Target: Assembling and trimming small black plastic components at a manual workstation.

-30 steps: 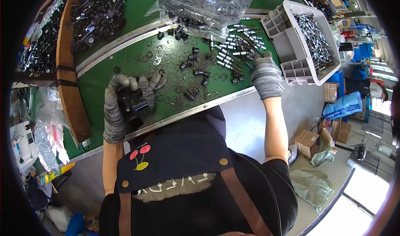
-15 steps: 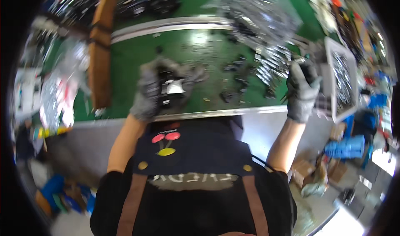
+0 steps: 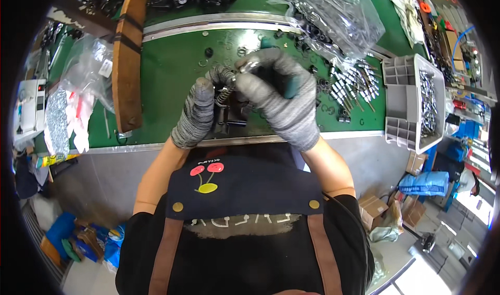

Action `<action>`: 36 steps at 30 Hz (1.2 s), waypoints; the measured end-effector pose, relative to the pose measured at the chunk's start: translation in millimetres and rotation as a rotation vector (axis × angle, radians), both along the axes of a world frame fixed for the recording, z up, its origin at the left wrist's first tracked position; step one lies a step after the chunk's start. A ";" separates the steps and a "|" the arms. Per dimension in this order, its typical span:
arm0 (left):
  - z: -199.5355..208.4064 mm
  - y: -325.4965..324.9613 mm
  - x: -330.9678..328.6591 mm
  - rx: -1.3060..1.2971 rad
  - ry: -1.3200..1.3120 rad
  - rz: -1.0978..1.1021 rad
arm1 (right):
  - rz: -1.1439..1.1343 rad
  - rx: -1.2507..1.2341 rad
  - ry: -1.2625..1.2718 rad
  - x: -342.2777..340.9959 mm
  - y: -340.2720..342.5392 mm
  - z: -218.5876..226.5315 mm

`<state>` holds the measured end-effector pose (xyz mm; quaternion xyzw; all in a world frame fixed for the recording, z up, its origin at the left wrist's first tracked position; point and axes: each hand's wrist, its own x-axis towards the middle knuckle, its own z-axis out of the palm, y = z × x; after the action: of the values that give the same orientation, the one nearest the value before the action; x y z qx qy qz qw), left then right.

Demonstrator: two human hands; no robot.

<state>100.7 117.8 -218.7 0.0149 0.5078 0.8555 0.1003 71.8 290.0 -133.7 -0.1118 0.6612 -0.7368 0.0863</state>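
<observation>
Both hands wear grey knit gloves and meet above the green bench top [image 3: 166, 97] near its front edge. My left hand [image 3: 197, 113] is closed round a dark metal part [image 3: 235, 111] with a coil spring [image 3: 223, 96] on it. A shiny pin [image 3: 233, 122] lies across the lower side of that part. Bent in a pinch, the fingers of my right hand [image 3: 291, 105] come together just above the spring. Something small and shiny shows at its fingertips, too blurred to name. A dark green piece [image 3: 292, 86] shows by its palm.
Metal pins [image 3: 354, 86] lie loose at the right, below a clear bag [image 3: 333, 19] of dark parts. Beyond stands a grey crate [image 3: 403, 99] with more pins. A wooden bar [image 3: 126, 71] bounds the left side. Black rings and clips [image 3: 325, 107] are scattered between.
My right hand has moved left from the loose pins by the crate to my left hand. My left hand stays round the dark part, turned slightly, and the spring now shows.
</observation>
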 end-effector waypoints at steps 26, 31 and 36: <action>18.1 11.8 -6.1 0.283 -0.084 -0.102 | -0.383 -0.517 0.246 20.6 73.8 -50.5; 15.1 8.9 -3.2 0.294 -0.101 -0.081 | -0.494 -0.489 0.255 32.1 42.2 -70.4; 12.4 6.6 -4.7 0.244 -0.071 -0.110 | -0.542 -0.460 0.274 37.9 35.5 -80.2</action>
<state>95.9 124.4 -206.3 0.0245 0.3946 0.9041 0.1622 109.6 325.5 -213.9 -0.0467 0.4893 -0.8404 -0.2284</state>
